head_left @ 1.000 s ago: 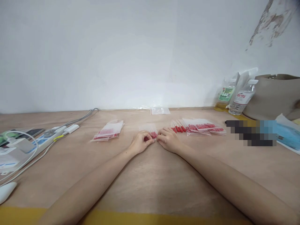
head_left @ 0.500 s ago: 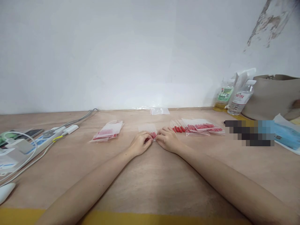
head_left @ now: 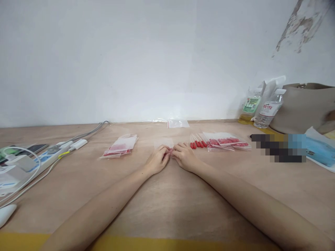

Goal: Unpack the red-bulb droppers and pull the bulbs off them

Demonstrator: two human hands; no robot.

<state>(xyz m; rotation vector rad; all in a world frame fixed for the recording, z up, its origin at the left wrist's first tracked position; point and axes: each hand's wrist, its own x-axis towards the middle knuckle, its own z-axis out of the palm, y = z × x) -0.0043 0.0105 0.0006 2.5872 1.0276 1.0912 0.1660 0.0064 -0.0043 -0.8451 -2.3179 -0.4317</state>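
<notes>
A small clear plastic bag (head_left: pixel 163 142) with something red inside lies on the table between my hands, mostly hidden by the fingers. My left hand (head_left: pixel 157 161) is closed, pinching the bag's near edge from the left. From the right, my right hand (head_left: pixel 186 158) pinches the same edge, its fingertips almost touching the left ones. Just beyond my right hand lie several red-tipped sticks (head_left: pixel 199 143), side by side. Beside them is a pile of clear bags (head_left: pixel 227 141) holding red pieces. To the left rests a stack of similar bags (head_left: pixel 120 145).
A flat zip bag (head_left: pixel 178 123) lies near the wall. At left are a power strip (head_left: pixel 49 157) with chargers and cables, and a phone (head_left: pixel 36 149). Two bottles (head_left: pixel 269 109), a grey bag (head_left: pixel 303 108) and a blue packet (head_left: pixel 320 151) stand or lie at right.
My right hand has shifted slightly left, bringing its fingertips closer to my left hand. The red contents of the held bag are now more covered, and more of the loose sticks shows.
</notes>
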